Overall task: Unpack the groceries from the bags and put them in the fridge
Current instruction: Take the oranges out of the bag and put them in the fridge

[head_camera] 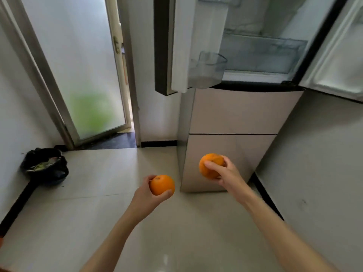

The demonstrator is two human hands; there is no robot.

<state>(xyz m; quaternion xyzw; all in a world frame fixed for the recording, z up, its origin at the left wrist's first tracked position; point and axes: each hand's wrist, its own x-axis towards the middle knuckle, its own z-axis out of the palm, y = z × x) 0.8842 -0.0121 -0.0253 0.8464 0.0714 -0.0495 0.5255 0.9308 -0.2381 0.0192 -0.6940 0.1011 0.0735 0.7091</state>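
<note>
Left hand [146,195] grips left orange [162,185] | right hand [225,171] clasps right orange [210,163] | fridge [255,55] open

The left grip [146,195] holds one orange [162,184] above the floor [102,213]; the right grip [227,171], ahead and to its right, holds another orange [210,165] before the fridge [233,122]. Both fridge doors stand open above. A bag [46,166] lies far left by the wall.

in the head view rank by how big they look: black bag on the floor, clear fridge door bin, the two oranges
1. black bag
2. clear door bin, close to the bag
3. oranges: left hand's orange and right hand's orange look alike, unranked
</note>
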